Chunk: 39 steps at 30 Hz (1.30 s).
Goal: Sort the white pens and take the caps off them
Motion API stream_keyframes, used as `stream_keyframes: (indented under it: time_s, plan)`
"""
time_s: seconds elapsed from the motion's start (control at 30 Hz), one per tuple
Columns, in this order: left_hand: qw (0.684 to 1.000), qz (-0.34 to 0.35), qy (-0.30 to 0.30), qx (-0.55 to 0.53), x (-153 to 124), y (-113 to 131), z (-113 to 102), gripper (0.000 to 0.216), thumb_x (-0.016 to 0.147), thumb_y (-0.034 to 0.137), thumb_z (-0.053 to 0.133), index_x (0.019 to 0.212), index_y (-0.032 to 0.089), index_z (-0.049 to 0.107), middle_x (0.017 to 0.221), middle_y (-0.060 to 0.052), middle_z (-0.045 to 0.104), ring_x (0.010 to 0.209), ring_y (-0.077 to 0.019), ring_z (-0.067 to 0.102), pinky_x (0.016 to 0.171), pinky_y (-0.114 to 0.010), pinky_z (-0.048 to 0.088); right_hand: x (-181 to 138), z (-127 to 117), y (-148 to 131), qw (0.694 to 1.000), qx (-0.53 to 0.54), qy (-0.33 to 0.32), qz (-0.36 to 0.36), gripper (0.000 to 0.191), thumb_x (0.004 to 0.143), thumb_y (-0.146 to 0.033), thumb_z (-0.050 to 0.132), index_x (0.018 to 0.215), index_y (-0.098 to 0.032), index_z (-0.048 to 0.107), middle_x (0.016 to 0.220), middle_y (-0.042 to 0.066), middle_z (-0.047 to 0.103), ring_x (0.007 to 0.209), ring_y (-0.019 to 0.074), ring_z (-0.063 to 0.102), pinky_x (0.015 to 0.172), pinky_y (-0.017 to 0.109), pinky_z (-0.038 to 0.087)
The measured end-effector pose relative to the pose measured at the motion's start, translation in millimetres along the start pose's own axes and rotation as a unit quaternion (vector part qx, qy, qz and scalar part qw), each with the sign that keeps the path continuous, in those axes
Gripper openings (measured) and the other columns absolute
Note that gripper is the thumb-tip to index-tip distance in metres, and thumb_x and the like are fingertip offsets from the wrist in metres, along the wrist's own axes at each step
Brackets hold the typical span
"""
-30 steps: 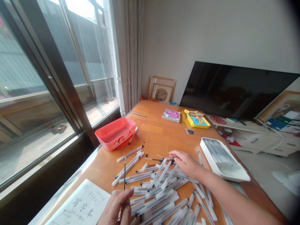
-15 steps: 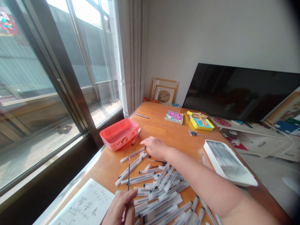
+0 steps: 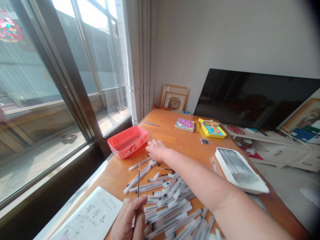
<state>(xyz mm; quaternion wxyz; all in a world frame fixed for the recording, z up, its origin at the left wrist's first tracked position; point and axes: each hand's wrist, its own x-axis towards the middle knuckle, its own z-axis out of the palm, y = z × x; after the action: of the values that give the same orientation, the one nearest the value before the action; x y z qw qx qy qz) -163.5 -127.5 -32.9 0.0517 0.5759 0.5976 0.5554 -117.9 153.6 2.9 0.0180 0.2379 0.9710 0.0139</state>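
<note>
My left hand (image 3: 128,218) is closed around a thin dark pen refill (image 3: 138,181), which points upward with its metal tip at the top. Beyond it, my right hand (image 3: 157,150) reaches across beside the pink plastic basket (image 3: 128,150). Its fingers curl down over a pen, of which only a small dark end (image 3: 148,155) shows. Between and under my arms lies a loose pile of clear pen barrels (image 3: 170,213) with dark ends, along with a few dark refills (image 3: 166,169).
A white tray (image 3: 240,186) full of pens stands on the right. A notebook (image 3: 87,216) with handwriting lies front left. Farther back are a silver pen (image 3: 151,123), a colourful booklet (image 3: 184,125), a yellow box (image 3: 213,130) with orange scissors, and a small bag (image 3: 204,141).
My right hand has moved left and slightly farther away, onto the white pen beside the basket, now almost covered. My left hand still holds the refill in nearly the same place.
</note>
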Motion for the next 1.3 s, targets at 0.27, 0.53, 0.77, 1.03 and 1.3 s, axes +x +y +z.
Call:
stream_keyframes:
  time_s: [0.27, 0.53, 0.77, 1.03, 1.3]
  plan:
    - [1.000, 0.004, 0.014, 0.003, -4, -1, 1, 0.025, 0.093, 0.017, 0.056, 0.114, 0.026, 0.066, 0.103, -0.003, 0.070, 0.093, -0.0174, 0.068, 0.081, -0.027, 0.054, -47, -1, 5, 0.996, 0.052, -0.047, 0.050, 0.026, 0.092, -0.032, 0.050, 0.103, -0.023, 0.073, 0.109, 0.012, 0.072, 0.106, 0.0278, 0.063, 0.088, 0.038, 0.045]
    - [1.000, -0.025, 0.003, -0.016, -4, 4, 1, 0.024, 0.095, 0.019, 0.054, 0.115, 0.025, 0.066, 0.104, -0.004, 0.070, 0.095, -0.0196, 0.067, 0.082, -0.030, 0.054, -100, 2, 5, 0.988, 0.117, -0.078, 0.069, 0.025, 0.093, -0.035, 0.051, 0.098, -0.022, 0.071, 0.096, 0.005, 0.074, 0.080, 0.0184, 0.066, 0.064, 0.026, 0.040]
    - [1.000, -0.009, 0.011, -0.013, -6, -3, 4, 0.024, 0.094, 0.020, 0.055, 0.115, 0.023, 0.066, 0.106, -0.005, 0.071, 0.097, -0.0209, 0.067, 0.086, -0.032, 0.053, -148, 3, -22, 0.988, 0.112, -0.017, 0.100, 0.028, 0.096, -0.029, 0.044, 0.098, -0.019, 0.070, 0.102, 0.009, 0.071, 0.092, 0.0202, 0.064, 0.075, 0.028, 0.041]
    - [0.999, 0.041, -0.006, -0.002, -3, -2, 5, 0.022, 0.094, 0.020, 0.053, 0.112, 0.022, 0.066, 0.102, -0.006, 0.070, 0.095, -0.0209, 0.067, 0.084, -0.033, 0.053, -173, -4, -48, 0.986, 0.091, 0.042, 0.134, 0.031, 0.099, -0.029, 0.041, 0.101, -0.018, 0.070, 0.105, 0.011, 0.070, 0.100, 0.0222, 0.063, 0.085, 0.030, 0.042]
    - [0.996, 0.085, 0.002, 0.007, 2, 11, 7, 0.023, 0.093, 0.019, 0.050, 0.109, 0.021, 0.066, 0.099, -0.006, 0.072, 0.094, -0.0212, 0.068, 0.085, -0.034, 0.053, -203, -16, -79, 0.973, 0.125, 0.078, 0.175, 0.024, 0.096, -0.025, 0.048, 0.103, -0.020, 0.071, 0.104, 0.007, 0.074, 0.095, 0.0198, 0.065, 0.079, 0.026, 0.043]
